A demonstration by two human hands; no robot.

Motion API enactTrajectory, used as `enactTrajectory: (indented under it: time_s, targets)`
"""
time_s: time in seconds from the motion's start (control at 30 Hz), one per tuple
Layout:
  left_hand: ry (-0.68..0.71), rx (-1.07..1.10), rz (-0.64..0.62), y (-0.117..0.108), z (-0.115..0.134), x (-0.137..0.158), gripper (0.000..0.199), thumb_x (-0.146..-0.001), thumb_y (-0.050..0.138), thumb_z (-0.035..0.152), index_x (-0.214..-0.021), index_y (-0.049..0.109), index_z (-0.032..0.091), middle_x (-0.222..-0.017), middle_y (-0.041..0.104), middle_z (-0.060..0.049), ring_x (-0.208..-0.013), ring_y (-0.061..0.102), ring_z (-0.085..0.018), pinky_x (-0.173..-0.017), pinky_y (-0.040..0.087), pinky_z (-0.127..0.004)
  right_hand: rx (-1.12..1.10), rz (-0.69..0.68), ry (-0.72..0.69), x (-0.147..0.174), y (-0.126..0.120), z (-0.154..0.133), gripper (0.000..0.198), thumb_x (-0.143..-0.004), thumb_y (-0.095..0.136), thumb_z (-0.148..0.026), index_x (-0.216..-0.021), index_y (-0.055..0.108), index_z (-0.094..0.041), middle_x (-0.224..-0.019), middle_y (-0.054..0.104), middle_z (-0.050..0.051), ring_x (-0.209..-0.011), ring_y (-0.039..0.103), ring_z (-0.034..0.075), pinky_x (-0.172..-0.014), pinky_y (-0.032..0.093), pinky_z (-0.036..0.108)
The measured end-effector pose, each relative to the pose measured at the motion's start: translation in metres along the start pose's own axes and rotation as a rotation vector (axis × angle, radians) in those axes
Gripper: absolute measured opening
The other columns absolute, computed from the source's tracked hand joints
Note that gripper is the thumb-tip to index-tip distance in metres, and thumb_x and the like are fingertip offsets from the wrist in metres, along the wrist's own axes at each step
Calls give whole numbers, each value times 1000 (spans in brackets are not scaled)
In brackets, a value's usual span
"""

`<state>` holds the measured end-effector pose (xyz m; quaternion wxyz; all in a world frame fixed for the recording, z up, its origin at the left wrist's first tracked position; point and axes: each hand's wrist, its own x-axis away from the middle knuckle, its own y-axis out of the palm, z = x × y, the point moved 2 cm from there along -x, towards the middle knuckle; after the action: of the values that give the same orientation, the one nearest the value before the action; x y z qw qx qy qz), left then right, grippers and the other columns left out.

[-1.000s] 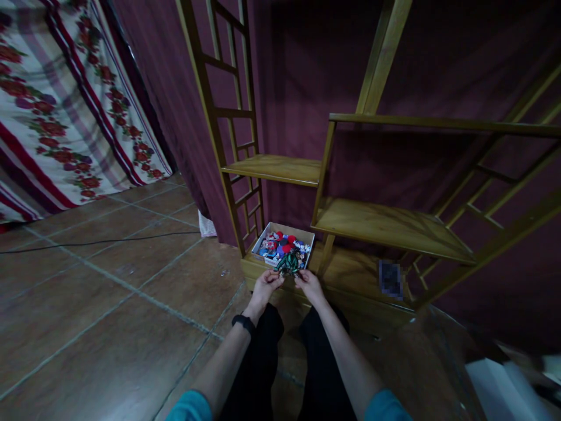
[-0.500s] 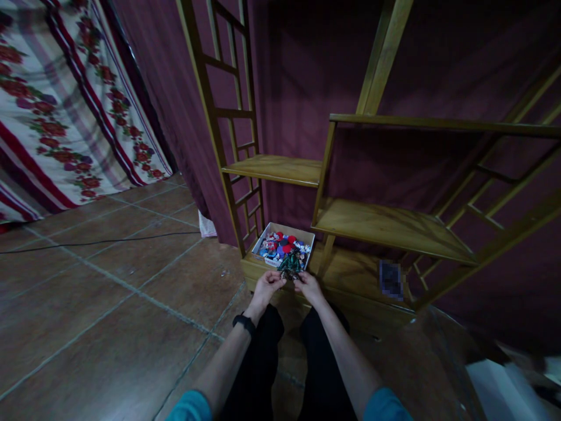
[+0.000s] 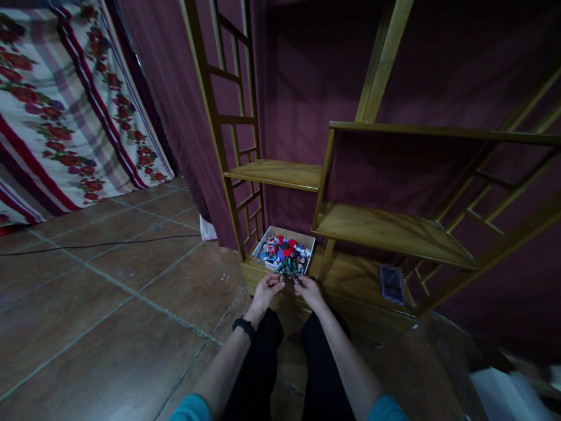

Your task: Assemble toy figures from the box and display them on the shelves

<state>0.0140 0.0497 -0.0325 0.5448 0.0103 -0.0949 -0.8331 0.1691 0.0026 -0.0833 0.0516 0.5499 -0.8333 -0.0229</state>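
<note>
Between my two hands is a small dark-green and brown figure-like item (image 3: 288, 270), its exact kind too small to make out. My left hand (image 3: 267, 289) pinches its left side, and my right hand (image 3: 309, 290) pinches its right side. It is held just over the front edge of a shallow white box (image 3: 310, 241). Inside the box lie several small red, blue, purple and white pieces (image 3: 283, 247), partly covered by the green item. A black band (image 3: 244, 328) circles my left wrist.
The box stands on the bottom left of a wooden shelf unit (image 3: 394, 237). A blurred dark rectangular item (image 3: 391, 284) stands on its lower right. A black cable (image 3: 109, 241) crosses the tiled floor, a white box-like object (image 3: 504, 392) sits at lower right, and a floral cloth (image 3: 74, 117) hangs left.
The view has shifted slightly, so the shelf and box sit a little lower. Both hands still hold the green and brown item in nearly the same place.
</note>
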Motion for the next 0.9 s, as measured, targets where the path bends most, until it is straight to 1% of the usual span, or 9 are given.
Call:
enactTrajectory:
  time_s: [0.2, 0.37, 0.53, 0.77, 0.9]
  targets:
    - [-4, 19, 36, -1, -3, -2, 44, -47, 77, 33, -81, 58, 14, -55, 56, 4, -49, 49, -7, -49, 34, -19, 17, 17, -10, 0, 0, 0, 37, -59, 64, -25, -96, 61, -18, -86, 66, 2, -72, 61, 15, -57, 53, 26]
    - [-3, 36, 42, 0, -2, 0, 40, -48, 77, 31, -78, 57, 15, -55, 57, 3, -49, 51, -8, -50, 36, -19, 76, 33, 6, 1, -2, -3, 38, -61, 61, -24, -98, 60, -19, -87, 66, 3, -69, 61, 15, -53, 50, 24]
    - [-4, 36, 64, 0, -1, 1, 40, -48, 77, 31, -79, 57, 15, -55, 56, 4, -51, 51, -8, -51, 37, -19, 68, 43, -1, 1, -1, -4, 37, -60, 60, -24, -97, 60, -18, -86, 66, 2, -70, 60, 15, -52, 49, 23]
    - [29, 8, 29, 1, 0, 1, 37, -47, 78, 31, -75, 59, 14, -57, 58, 3, -52, 51, -8, -52, 37, -19, 37, 49, 15, 2, -1, -5, 35, -59, 61, -24, -94, 60, -19, -90, 65, 3, -76, 61, 17, -56, 51, 25]
    - [22, 0, 20, 0, 0, 0, 38, -48, 77, 32, -76, 59, 14, -56, 57, 3, -50, 49, -7, -51, 36, -19, 34, 12, 8, 2, 0, -6, 31, -60, 62, -26, -90, 61, -19, -87, 66, 3, -77, 61, 18, -57, 51, 27]
